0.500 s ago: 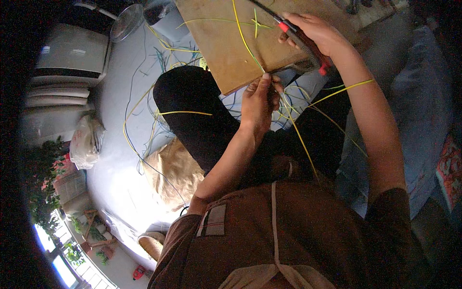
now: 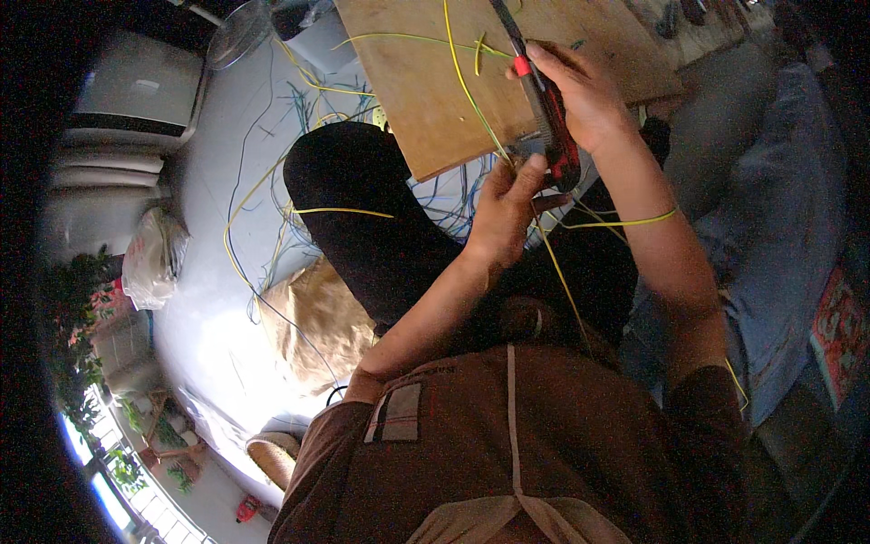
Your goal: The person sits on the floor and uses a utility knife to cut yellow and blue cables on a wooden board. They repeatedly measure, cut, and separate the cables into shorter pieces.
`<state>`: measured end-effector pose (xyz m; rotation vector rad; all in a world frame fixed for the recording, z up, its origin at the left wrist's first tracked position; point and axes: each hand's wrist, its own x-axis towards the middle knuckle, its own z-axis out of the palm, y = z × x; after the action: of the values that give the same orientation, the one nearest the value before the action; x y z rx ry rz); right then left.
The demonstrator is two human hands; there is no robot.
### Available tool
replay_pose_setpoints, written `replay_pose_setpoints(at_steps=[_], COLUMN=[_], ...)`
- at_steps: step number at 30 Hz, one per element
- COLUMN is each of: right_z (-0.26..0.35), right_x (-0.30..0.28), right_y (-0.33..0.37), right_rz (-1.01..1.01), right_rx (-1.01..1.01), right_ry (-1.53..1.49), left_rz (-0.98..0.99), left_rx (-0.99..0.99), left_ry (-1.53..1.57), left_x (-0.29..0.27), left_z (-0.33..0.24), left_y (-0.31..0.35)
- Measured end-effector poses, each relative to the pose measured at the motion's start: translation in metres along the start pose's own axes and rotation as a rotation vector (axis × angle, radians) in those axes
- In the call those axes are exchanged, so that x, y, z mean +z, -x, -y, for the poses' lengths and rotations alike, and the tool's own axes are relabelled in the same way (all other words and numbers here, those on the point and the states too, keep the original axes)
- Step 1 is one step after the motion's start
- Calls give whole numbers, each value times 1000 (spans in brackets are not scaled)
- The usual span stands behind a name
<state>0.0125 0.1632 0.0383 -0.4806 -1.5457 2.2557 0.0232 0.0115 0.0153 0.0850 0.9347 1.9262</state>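
The yellow wire [image 2: 461, 77] runs from the top edge to upper centre, clamped between the thumb and fingers of the left hand [image 2: 506, 210]. The right hand [image 2: 580, 100] is wrapped around a red-and-black tool [image 2: 555, 127], now swung nearer upright and closer to the left hand, apparently bringing tool and wire into one work area beside the wooden board [image 2: 426, 127].

Homelike workspace: houseplants [image 2: 77, 313], loose wires [image 2: 344, 210].

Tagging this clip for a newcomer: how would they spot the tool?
Find the wooden board at the top. Partly over it, the right hand grips the long black tool. Red patches set it apart from the thin yellow wires.
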Motion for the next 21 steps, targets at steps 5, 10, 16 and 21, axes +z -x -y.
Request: replay_pose_setpoints(at_steps=[5,10,16,21], right_z=[-2,1,-10,-12], right_x=[4,5,3,4], right_y=[8,24,48,63], right_rz=[-19,-16,-79,-58], right_rx=[-6,-45,56,124], right_ry=[-1,61,80,55], left_rz=[31,25,14,83], left_rx=[140,147,146,83], left_ry=[-161,-241,-229,-190], left_x=[-9,-16,-13,-7], left_z=[9,14,13,7], left_y=[-5,-4,1,3])
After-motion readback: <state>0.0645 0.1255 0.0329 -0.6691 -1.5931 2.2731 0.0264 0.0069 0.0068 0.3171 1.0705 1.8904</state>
